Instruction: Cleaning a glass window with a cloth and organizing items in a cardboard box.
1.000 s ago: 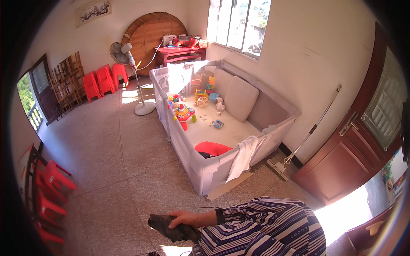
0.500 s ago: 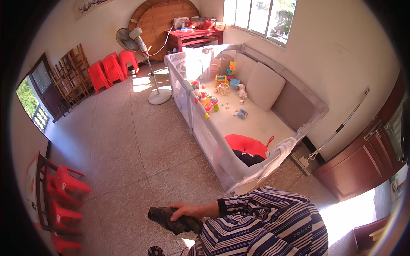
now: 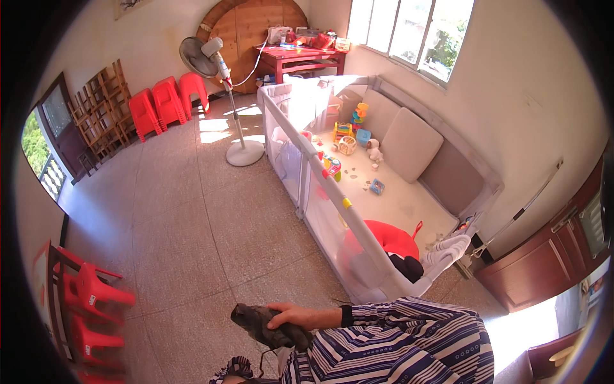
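Fingers [image 3: 274, 322] of the right hand [image 3: 293, 315] wrap a dark bundle [image 3: 256, 321] above the floor [image 3: 182, 275]; it could slip if the cord [image 3: 261, 365] below snags. The left hand [image 3: 235, 380] is mostly cut off; its grip cannot be told. Beyond stands the playpen [image 3: 364, 227].

Bundle [image 3: 261, 323] dark grey; sleeve [image 3: 396, 342] navy-white stripes; chairs [image 3: 168, 102] red; playpen [image 3: 374, 244] grey.

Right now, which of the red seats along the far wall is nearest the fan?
The rightmost red seat, closest to the round wooden board. The left stack and middle stack stand farther from the fan, toward the wooden rack.
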The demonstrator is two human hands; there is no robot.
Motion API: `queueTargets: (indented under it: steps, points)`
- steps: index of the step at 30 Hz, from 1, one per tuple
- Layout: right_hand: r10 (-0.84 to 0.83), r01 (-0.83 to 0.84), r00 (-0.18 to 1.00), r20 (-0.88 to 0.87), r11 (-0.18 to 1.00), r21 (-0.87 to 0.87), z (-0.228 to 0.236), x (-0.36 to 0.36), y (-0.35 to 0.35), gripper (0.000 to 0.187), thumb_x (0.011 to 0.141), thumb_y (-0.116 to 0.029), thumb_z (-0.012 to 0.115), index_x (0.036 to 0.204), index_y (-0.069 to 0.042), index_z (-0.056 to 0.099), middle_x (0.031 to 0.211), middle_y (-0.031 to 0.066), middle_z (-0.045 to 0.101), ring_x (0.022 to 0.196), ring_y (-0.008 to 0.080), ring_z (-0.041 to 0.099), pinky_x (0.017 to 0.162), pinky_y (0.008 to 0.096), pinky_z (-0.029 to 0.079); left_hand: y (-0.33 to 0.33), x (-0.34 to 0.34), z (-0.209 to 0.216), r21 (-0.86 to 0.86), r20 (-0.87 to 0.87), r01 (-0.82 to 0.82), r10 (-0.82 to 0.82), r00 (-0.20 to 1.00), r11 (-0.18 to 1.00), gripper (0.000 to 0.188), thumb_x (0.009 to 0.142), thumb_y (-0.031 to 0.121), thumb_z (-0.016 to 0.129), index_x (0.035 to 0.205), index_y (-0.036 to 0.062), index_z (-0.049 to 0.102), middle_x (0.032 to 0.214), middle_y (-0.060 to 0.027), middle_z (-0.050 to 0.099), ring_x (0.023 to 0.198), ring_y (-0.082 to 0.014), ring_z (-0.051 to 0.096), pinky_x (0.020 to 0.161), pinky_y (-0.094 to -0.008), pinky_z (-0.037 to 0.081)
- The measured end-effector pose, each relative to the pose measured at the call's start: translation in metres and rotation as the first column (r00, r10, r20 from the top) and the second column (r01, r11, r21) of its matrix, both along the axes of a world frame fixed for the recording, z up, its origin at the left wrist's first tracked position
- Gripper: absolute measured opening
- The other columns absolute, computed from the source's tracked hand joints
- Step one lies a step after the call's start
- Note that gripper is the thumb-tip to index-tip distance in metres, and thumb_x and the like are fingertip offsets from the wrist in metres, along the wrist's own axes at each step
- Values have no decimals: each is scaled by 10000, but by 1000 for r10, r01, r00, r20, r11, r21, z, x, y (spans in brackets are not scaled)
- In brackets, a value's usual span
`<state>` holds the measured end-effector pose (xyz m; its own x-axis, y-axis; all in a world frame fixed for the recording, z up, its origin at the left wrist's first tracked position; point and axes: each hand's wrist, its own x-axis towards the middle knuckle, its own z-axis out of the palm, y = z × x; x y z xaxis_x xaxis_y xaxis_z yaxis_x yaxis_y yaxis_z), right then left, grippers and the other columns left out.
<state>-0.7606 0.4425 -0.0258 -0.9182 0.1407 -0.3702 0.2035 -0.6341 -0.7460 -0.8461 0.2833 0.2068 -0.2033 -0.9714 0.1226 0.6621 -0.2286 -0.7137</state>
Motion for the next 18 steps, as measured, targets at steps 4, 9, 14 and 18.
queueTargets:
  steps: [4,9,14,18]
  points:
    - [-11,11,1000,5,1000,28,14,-56,31,490,738,-172,599,1171,13,463,1080,102,543,974,178,512,853,279,400,-11,-93,-74,-470,-208,-58,-47,977,881,38,741,95,632,776,81,634,652,13,592,547,-105,557,454,-211,425]
    - [-61,60,998,-9,998,-28,12,-129,62,499,743,-146,605,1193,1,449,1073,93,536,979,165,507,865,268,396,19,-186,-65,-615,-418,-178,-127,899,768,38,739,85,622,702,74,626,599,43,583,496,-89,527,454,-197,402]
    - [-174,172,985,-23,983,-70,14,-182,94,467,736,-112,601,1168,10,472,1056,97,557,952,167,522,839,266,404,12,-252,-127,-351,-16,-11,6,1000,936,135,810,88,506,929,62,563,842,-66,602,568,-91,551,482,-215,430]
    - [-147,150,989,35,983,-103,4,-212,127,527,735,-129,626,1205,2,425,1093,114,528,985,186,524,873,282,425,59,-276,-109,-531,-103,-55,-1,995,846,91,820,85,489,899,59,526,823,-66,570,576,-92,543,456,-224,429]
